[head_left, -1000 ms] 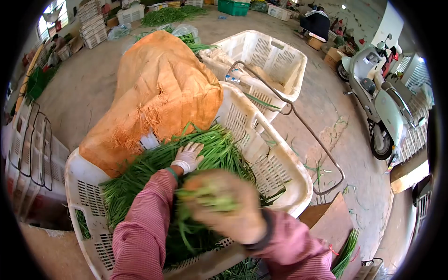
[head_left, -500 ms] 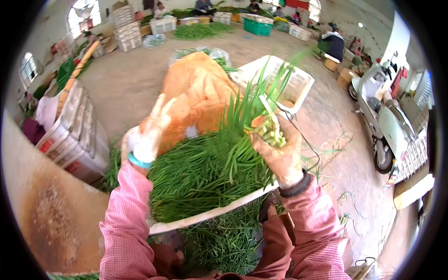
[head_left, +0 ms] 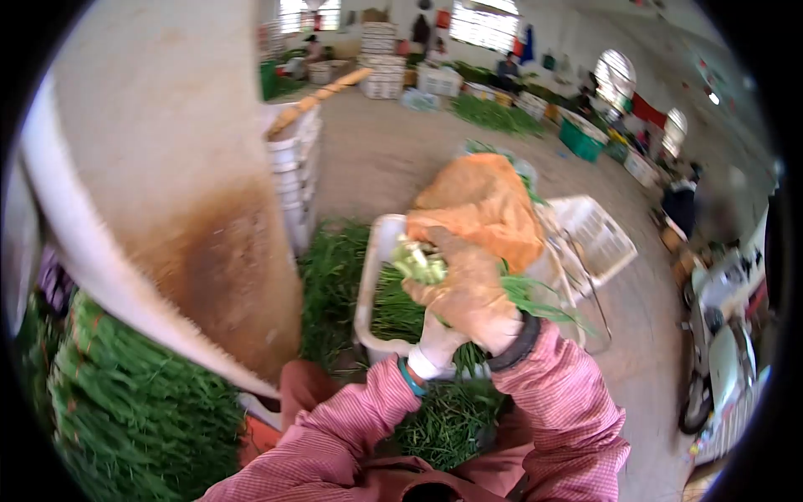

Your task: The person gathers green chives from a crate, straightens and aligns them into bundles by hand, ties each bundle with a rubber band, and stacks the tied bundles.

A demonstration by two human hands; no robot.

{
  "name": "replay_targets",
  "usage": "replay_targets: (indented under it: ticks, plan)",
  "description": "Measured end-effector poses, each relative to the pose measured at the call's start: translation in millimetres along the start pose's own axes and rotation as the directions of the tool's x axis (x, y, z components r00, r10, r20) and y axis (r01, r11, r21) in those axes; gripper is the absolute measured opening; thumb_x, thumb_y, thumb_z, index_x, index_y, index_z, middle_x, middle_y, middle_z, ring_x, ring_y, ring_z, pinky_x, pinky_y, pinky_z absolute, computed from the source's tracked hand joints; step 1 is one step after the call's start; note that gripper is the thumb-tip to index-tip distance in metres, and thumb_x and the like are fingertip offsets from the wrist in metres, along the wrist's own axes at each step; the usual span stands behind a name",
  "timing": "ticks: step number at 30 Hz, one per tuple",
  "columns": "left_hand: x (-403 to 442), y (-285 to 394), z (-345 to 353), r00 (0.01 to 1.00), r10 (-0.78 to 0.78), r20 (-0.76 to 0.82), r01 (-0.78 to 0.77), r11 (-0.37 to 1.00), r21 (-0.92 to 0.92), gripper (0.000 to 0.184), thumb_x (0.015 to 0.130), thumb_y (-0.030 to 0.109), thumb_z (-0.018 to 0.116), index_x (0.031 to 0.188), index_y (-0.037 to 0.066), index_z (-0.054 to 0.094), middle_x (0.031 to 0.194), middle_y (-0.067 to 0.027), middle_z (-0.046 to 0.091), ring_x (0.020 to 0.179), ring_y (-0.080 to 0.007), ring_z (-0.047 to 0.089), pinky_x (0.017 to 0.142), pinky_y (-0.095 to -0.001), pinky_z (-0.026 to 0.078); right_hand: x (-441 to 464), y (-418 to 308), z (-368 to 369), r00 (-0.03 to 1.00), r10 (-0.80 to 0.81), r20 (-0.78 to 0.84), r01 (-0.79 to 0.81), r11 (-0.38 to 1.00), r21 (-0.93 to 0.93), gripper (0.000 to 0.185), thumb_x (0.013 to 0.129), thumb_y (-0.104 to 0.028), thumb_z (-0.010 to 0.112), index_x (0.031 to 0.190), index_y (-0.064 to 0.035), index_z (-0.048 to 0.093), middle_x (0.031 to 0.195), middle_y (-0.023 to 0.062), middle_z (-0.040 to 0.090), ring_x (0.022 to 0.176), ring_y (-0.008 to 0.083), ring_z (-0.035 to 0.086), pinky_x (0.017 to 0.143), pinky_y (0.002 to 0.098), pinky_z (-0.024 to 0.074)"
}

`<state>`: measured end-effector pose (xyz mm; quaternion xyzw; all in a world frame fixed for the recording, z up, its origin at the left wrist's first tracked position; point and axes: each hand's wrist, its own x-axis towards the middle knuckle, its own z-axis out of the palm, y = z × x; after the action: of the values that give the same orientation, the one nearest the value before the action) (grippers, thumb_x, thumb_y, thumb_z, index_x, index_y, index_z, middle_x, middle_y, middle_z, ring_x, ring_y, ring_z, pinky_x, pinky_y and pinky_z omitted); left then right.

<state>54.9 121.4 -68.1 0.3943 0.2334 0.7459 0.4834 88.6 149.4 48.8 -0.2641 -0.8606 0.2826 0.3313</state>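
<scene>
My right hand, in a soiled glove, is closed around a bunch of chives. The pale cut ends point up and left, and some green leaves trail out to the right. Under it, my left hand reaches up with a white covering and a teal band at the wrist; its fingers are mostly hidden behind the right hand. Both hands are over a white crate holding loose chives. An orange cloth lies heaped at the crate's far side.
Stacked green bundles stand at the lower left beside a stained pale pillar. Another white crate lies beyond on the right. A scooter is parked at the right edge. Cut leaves litter the floor by my legs.
My view has swung left, bringing the pillar and stacked bundles in. The right hand has turned the bunch so its cut ends point left. My left hand, spread apart before, is now beneath the right.
</scene>
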Motion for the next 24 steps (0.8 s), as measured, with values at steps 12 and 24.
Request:
replay_targets:
  ticks: [12,24]
  plan:
    - [-37,134,-97,0.95,-0.061,-0.306,-0.056,0.931,-0.362,0.045,0.073,0.014,0.06,0.115,0.004,0.045,0.109,-0.0066,0.051,0.1,-0.019,0.049,0.089,-0.0316,0.039,-2,-16,104,0.967,-0.03,0.254,-0.039,0.964,0.262,0.113,0.053,-0.035,0.078,0.131,0.0037,0.007,0.121,0.0201,0.041,0.11,0.0306,0.043,0.092,0.0308,0.0355]
    - [-125,85,-94,0.672,-0.728,0.133,0.645,0.664,0.379,0.043,0.062,0.003,0.07,0.102,0.003,0.054,0.086,-0.004,0.059,0.082,-0.0138,0.055,0.076,-0.028,0.045,-129,16,114,0.744,0.665,0.069,-0.034,-0.066,0.997,0.043,0.071,-0.009,0.068,0.108,-0.0033,0.046,0.098,0.0073,0.056,0.081,0.0196,0.057,0.069,0.0324,0.0499]
